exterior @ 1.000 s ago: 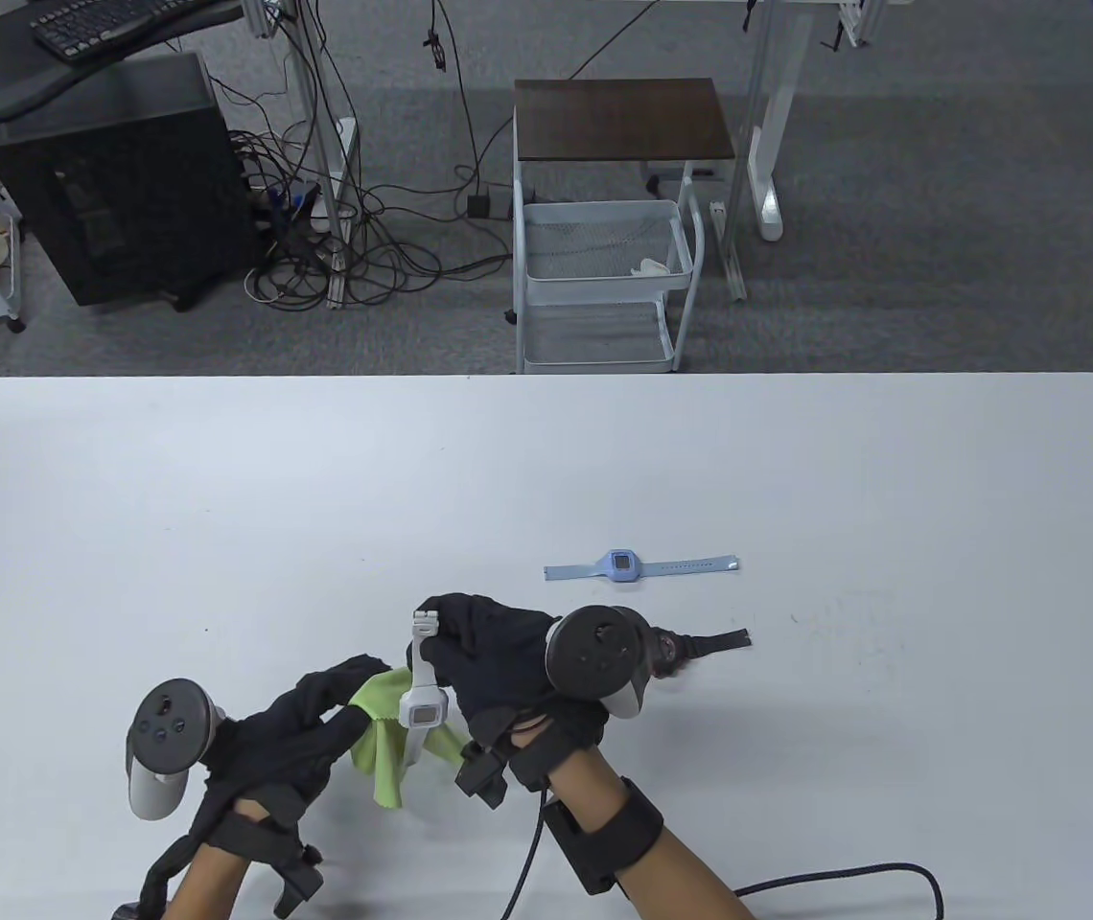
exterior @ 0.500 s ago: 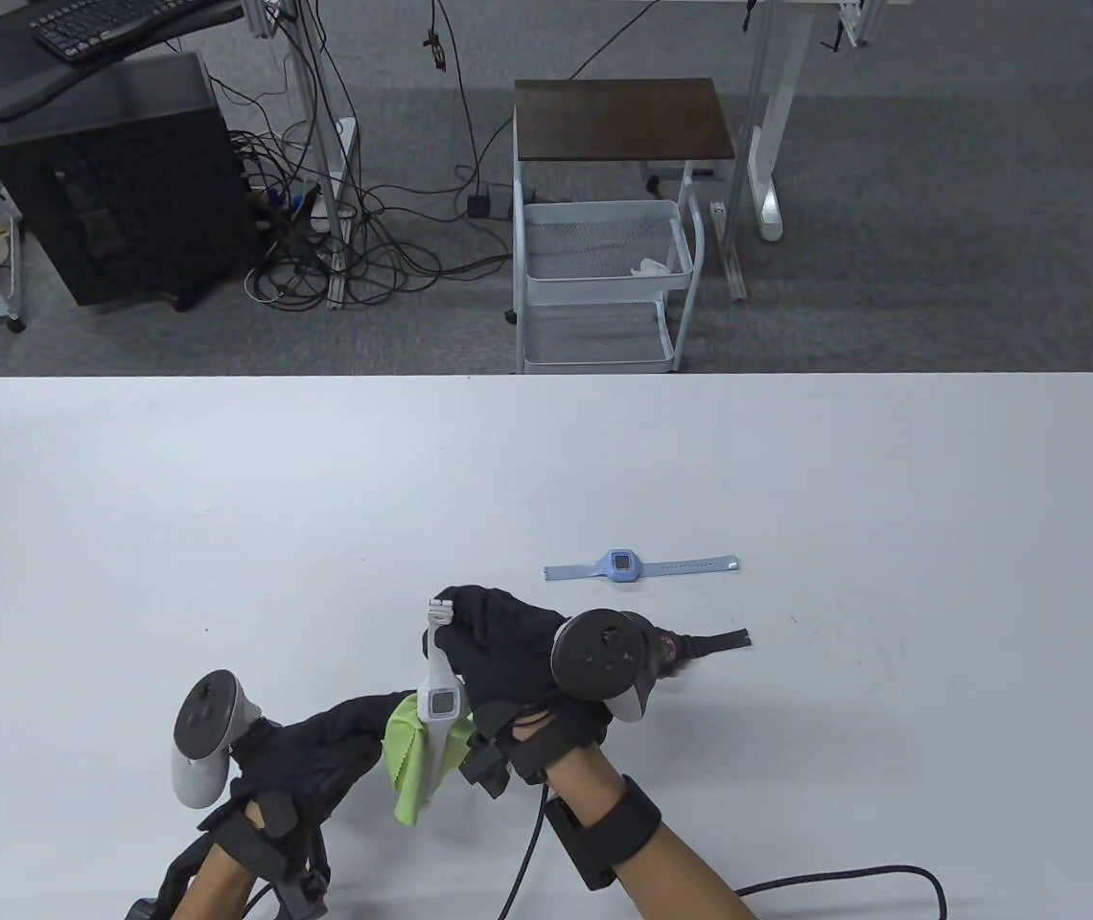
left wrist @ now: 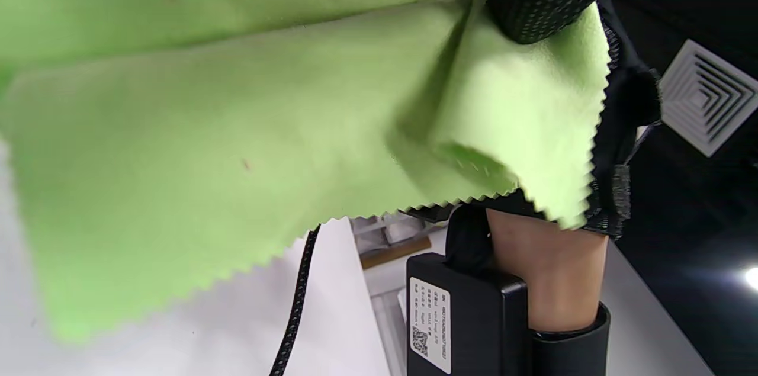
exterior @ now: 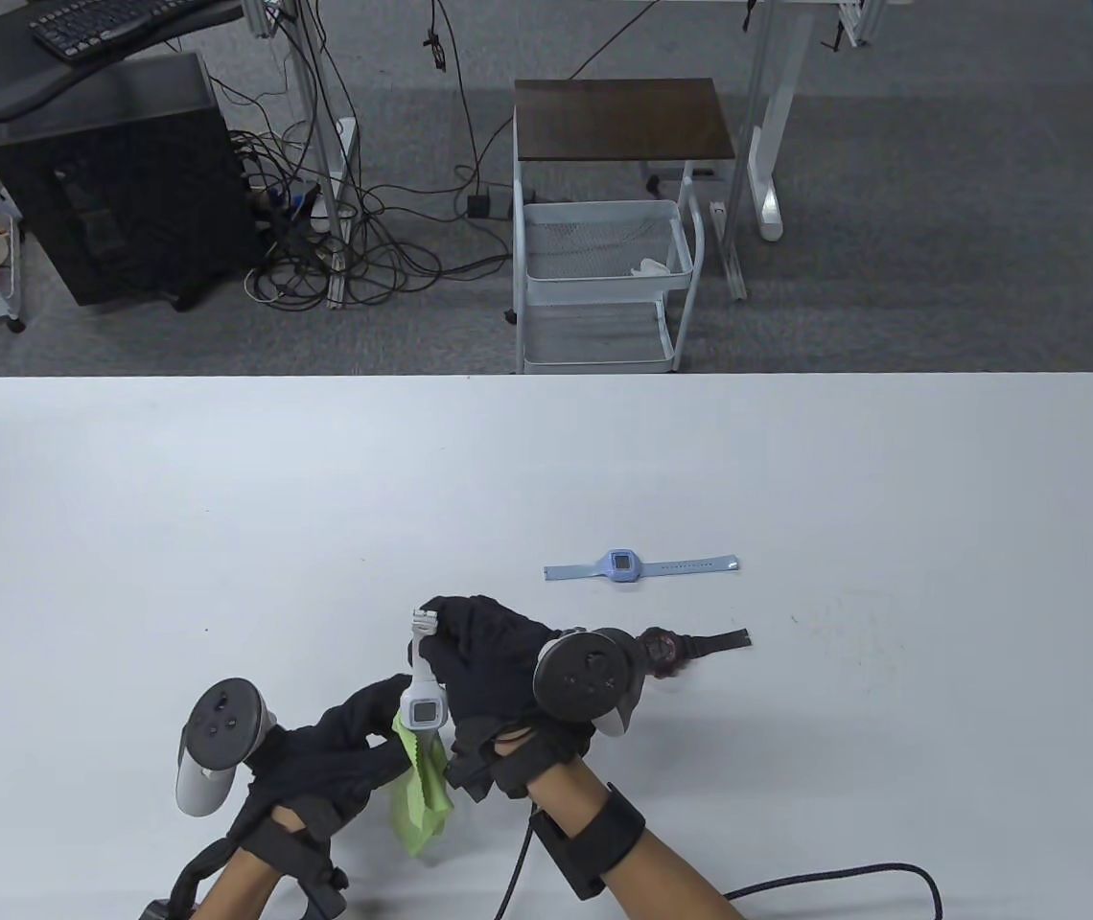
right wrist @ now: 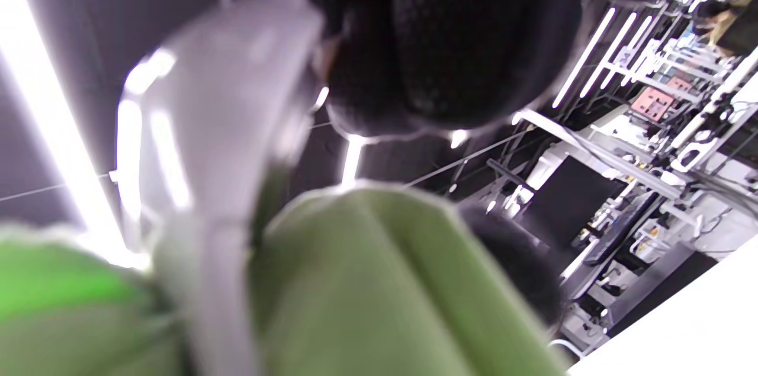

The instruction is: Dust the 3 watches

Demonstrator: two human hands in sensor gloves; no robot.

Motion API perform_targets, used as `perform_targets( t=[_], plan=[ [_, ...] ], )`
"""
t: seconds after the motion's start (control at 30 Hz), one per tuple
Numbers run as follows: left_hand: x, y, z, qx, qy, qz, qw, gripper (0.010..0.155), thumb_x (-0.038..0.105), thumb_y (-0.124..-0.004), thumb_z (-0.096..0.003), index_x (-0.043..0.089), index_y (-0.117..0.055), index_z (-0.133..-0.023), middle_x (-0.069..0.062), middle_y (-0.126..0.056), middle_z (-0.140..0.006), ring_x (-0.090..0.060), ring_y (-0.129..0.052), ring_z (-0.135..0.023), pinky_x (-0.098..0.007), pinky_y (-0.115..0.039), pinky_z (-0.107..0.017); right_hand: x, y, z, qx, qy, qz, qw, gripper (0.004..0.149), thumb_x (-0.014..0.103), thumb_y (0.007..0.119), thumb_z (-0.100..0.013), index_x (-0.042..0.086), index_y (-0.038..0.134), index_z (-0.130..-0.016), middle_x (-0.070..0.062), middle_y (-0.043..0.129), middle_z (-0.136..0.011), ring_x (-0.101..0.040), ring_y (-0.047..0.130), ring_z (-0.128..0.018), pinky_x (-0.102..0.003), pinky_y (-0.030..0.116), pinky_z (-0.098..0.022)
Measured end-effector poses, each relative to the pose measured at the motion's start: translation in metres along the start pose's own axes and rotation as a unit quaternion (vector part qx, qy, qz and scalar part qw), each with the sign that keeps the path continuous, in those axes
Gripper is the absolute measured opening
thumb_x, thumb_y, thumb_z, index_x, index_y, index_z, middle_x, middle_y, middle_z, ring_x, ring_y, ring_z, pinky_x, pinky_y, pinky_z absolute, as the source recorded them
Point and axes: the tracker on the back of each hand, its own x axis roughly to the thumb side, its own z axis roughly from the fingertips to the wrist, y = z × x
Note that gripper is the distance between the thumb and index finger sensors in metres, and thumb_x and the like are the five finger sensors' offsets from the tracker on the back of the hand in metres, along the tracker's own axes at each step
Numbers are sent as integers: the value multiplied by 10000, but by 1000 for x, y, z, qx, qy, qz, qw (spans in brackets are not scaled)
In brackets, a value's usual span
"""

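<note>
Your right hand [exterior: 494, 661] is curled around the white watch [exterior: 424, 692], holding it lifted off the white table [exterior: 220, 498] with its face up, while your left hand [exterior: 336, 757] pinches the green cloth [exterior: 417, 791] against the watch's lower strap. Just right of that watch, the dark watch [exterior: 686, 650] lies flat, partly hidden behind your right tracker, and the blue watch [exterior: 638, 566] lies beyond it. The table's far half lies open.
</note>
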Motion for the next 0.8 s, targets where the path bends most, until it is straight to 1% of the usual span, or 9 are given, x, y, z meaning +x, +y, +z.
perform_targets(
  t=[0.1, 0.2, 0.27, 0.33, 0.47, 0.53, 0.63, 0.67, 0.8],
  plan=[
    [0, -3, -1, -9, -3, -5, 1000, 629, 535, -733, -561, 232, -564, -1085, 102, -774, -867, -205, -747, -946, -694, -397, -752, 0, 2, 1, 2, 2, -1, 1000, 432, 357, 749, -400, 116, 776, -758, -62, 1016, -509, -204, 991, -265, -646, 631, -478],
    [2, -4, -1, 2, -9, -8, 1000, 569, 535, -718, -565, 252, -648, -1053, 114, -792, -837, -201, -741, -951, -682, -405, -758, -2, 0, 1, -3, 7, -6, 1000, 432, 356, 750, -401, 116, 775, -759, -65, 1014, -514, -210, 991, -271, -650, 626, -480],
    [2, -4, 0, 3, -19, -2, 1000, 556, 531, -706, -571, 256, -655, -1052, 97, -761, -891, -232, -682, -1006, -685, -385, -761, -3, -1, 1, -6, 9, -14, 1000, 430, 355, 750, -403, 116, 775, -759, -68, 1014, -518, -215, 993, -277, -653, 624, -481],
    [2, -3, 0, 4, -24, 4, 1000, 550, 526, -684, -578, 254, -646, -1054, 47, -664, -1016, -284, -580, -1075, -691, -357, -765, -3, -3, 0, -9, 11, -20, 1000, 430, 356, 750, -403, 116, 774, -759, -71, 1014, -528, -221, 998, -289, -658, 619, -483],
    [2, -2, 0, 8, -33, 11, 999, 555, 493, -629, -589, 185, -573, -1047, -51, -544, -1133, -366, -491, -1127, -682, -355, -777, -3, -4, 0, -14, 14, -30, 999, 428, 355, 752, -403, 120, 772, -759, -80, 1015, -556, -240, 1011, -325, -672, 604, -490],
    [2, -2, 0, 3, -35, 7, 999, 560, 491, -613, -590, 160, -542, -1035, -74, -572, -1117, -365, -562, -1108, -668, -377, -785, -5, -4, 0, -15, 14, -34, 999, 427, 357, 751, -403, 122, 771, -759, -79, 1016, -564, -244, 1016, -337, -673, 605, -490],
    [3, -2, 0, 4, -32, -14, 999, 546, 484, -621, -579, 159, -562, -1014, -15, -770, -977, -246, -853, -941, -611, -498, -781, -5, -3, 0, -13, 19, -48, 999, 428, 357, 754, -402, 120, 774, -758, -82, 1020, -563, -245, 1020, -337, -675, 603, -492],
    [3, -3, -1, 5, -28, -20, 999, 546, 483, -629, -574, 167, -558, -1013, 5, -790, -941, -215, -886, -886, -602, -515, -776, -5, -2, 0, -12, 20, -55, 998, 428, 356, 754, -402, 119, 773, -758, -83, 1019, -565, -248, 1019, -340, -679, 598, -493],
    [2, -2, 0, 4, -32, -11, 999, 567, 483, -661, -577, 184, -524, -1039, 27, -775, -905, -192, -868, -843, -603, -510, -770, -5, -3, 0, -15, 22, -62, 998, 428, 357, 752, -403, 121, 772, -759, -81, 1017, -568, -247, 1018, -342, -679, 597, -494]
  ],
)
